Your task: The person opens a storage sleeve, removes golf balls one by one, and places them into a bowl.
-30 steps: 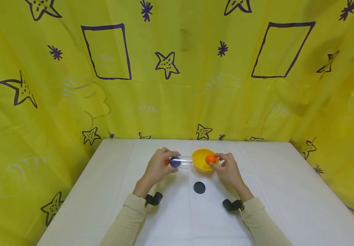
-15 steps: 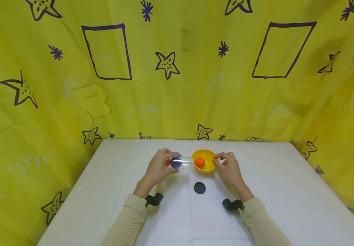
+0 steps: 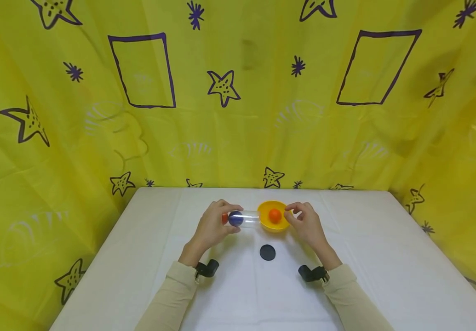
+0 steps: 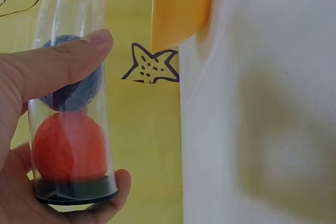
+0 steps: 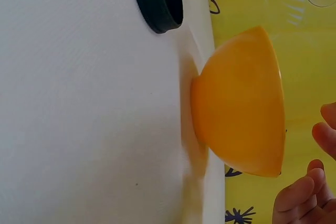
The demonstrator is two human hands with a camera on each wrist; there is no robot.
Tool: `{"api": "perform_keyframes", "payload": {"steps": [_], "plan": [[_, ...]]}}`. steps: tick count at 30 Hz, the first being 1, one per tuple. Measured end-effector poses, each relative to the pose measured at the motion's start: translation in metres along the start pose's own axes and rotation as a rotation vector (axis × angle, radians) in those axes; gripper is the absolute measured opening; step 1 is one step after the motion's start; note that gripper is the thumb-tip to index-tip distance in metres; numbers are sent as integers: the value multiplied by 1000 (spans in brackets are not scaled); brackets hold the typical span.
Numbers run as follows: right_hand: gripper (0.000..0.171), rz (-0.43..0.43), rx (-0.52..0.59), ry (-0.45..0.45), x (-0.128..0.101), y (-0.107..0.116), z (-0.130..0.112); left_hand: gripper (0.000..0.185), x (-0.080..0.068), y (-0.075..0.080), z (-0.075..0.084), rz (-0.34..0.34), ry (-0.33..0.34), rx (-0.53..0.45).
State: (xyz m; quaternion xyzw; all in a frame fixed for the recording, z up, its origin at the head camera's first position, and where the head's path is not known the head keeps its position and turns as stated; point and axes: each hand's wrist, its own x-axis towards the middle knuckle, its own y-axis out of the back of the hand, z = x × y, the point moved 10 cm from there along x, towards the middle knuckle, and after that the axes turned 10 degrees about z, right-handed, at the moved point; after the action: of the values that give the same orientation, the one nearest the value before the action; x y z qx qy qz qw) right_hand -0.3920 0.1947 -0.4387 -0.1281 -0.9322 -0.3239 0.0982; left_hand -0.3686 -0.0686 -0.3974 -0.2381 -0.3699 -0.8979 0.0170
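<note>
My left hand (image 3: 226, 217) grips a clear plastic tube (image 3: 247, 218) lying sideways, its open mouth at the rim of a yellow bowl (image 3: 281, 225). Inside the tube sit a dark blue ball (image 3: 235, 218) and, behind it, an orange ball (image 4: 68, 148) against the black bottom cap (image 4: 76, 190). My thumb (image 4: 58, 66) lies across the tube wall. Another orange ball (image 3: 275, 215) rests inside the bowl. My right hand (image 3: 295, 215) hovers at the bowl's right rim with loosely curled fingers (image 5: 302, 198) that hold nothing.
A black round lid (image 3: 267, 252) lies on the white table (image 3: 366, 257) in front of the bowl, between my forearms. Yellow patterned cloth (image 3: 238, 115) hangs behind and to both sides of the table.
The orange ball that my right hand pinched a second ago has dropped into the bowl and rolled to its middle. My right hand is now empty. The left hand and tube stayed put.
</note>
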Motion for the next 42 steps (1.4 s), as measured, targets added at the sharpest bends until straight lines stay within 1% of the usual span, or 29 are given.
{"api": "perform_keyframes", "payload": {"steps": [9,13,17,20,23,26,33,37,42], "plan": [[26,-23,74,45,8,4,-22,49,1,3,2,14,-15,0],[29,-90,110,64,11,-2,-27,49,3,3,3,8,-24,2],[30,-168,151,98,12,-6,-28,49,11,1,6,10,-29,17],[30,-199,188,111,13,-7,-29,49,17,2,10,15,-34,26],[30,-221,220,106,11,-7,-27,49,22,1,14,17,-43,31],[31,-251,242,101,8,-9,-24,49,24,-1,17,18,-56,37],[33,-314,274,87,-2,-17,-27,50,20,-5,18,0,-83,52],[33,-349,279,96,-7,-20,-33,51,19,-5,18,13,-98,56],[36,-381,264,81,-11,-22,-38,51,20,-1,20,34,-123,54]]}}
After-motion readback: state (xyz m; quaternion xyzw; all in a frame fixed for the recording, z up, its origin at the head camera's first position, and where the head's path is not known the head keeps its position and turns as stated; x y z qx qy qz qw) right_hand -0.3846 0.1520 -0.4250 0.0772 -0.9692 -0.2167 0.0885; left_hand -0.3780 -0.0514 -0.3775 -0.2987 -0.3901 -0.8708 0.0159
